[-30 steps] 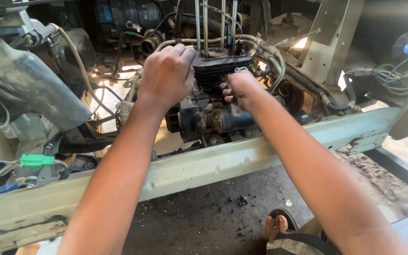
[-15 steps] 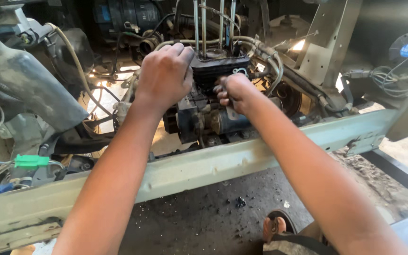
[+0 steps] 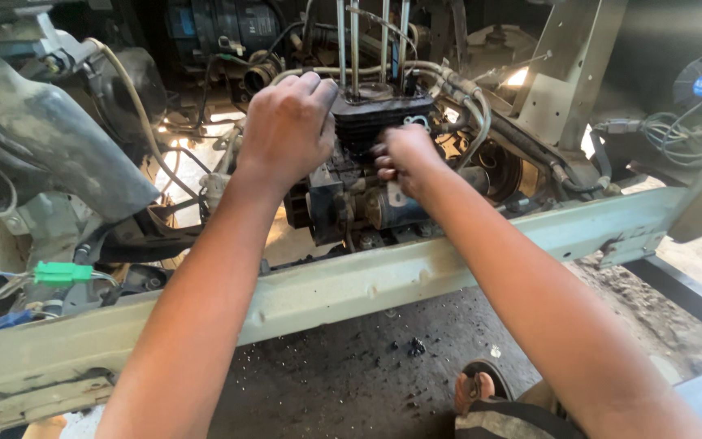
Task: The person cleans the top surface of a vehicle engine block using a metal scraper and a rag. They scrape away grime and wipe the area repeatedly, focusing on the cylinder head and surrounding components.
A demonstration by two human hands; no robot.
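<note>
Centre of the frame: a small engine sits in an open vehicle frame, its black finned cylinder block (image 3: 383, 122) threaded over four upright metal studs (image 3: 354, 45). The left hand (image 3: 286, 130) is closed over the upper left corner of the block, fingers curled onto its top edge. The right hand (image 3: 404, 158) is clenched against the block's front right side, fingers wrapped under; whether it holds a small part or only the fins cannot be told.

Risks noted:
- The block appears seated only on the studs. Uneven pressure from the two hands could cock it and bind it on them.
- Fingers of the right hand lie between the block and the grimy crankcase (image 3: 351, 207) below; a sudden drop could pinch them.
- Hoses and cables (image 3: 469, 102) crowd the block's right side, just beside the right hand; they could snag or be pulled.
- Both forearms cross the pale frame rail (image 3: 327, 293) running across the lower middle; its edge could scrape the arms should a grip slip on oily surfaces.
</note>
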